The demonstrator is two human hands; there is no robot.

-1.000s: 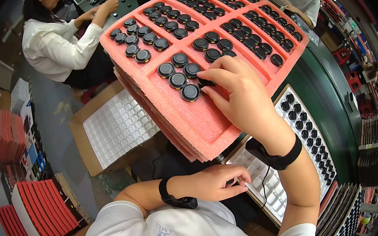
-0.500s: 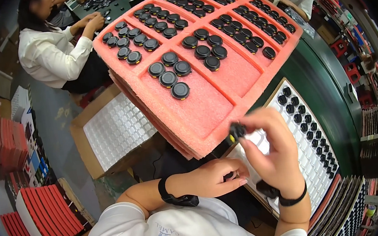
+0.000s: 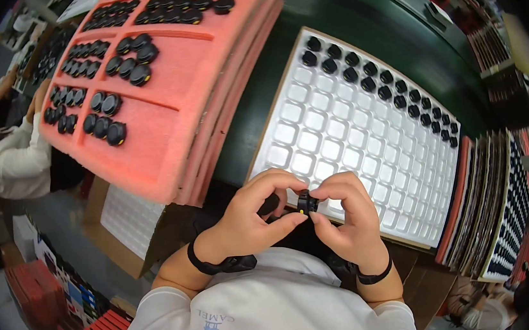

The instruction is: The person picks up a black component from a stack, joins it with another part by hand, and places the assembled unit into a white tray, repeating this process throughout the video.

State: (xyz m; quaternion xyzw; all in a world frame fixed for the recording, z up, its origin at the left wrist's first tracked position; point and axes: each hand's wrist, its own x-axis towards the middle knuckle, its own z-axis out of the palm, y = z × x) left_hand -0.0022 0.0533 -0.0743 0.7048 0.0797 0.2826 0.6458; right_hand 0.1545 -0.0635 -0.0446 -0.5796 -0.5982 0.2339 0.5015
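Between both hands, over the near edge of a white plastic tray (image 3: 339, 129), is a small round black part with a yellow mark (image 3: 307, 204). My left hand (image 3: 252, 216) pinches it from the left with thumb and fingertips. A second dark round piece (image 3: 268, 204) shows within that hand's curled fingers. My right hand (image 3: 351, 219) grips the same part from the right. Two rows of black parts (image 3: 368, 84) sit in the tray's pockets along its far side; its other visible pockets are bare.
Stacked pink foam trays (image 3: 168, 136) stand at the left, with black round parts (image 3: 139, 74) in the top tray's compartments. A cardboard box (image 3: 113, 245) with a white tray is below. Upright stacked sheets (image 3: 484, 200) stand at the right. Another person (image 3: 18, 162) sits at far left.
My right hand has come down from the foam tray's corner to meet my left, bringing the black part. Both hands now hold it. The view has swung right.
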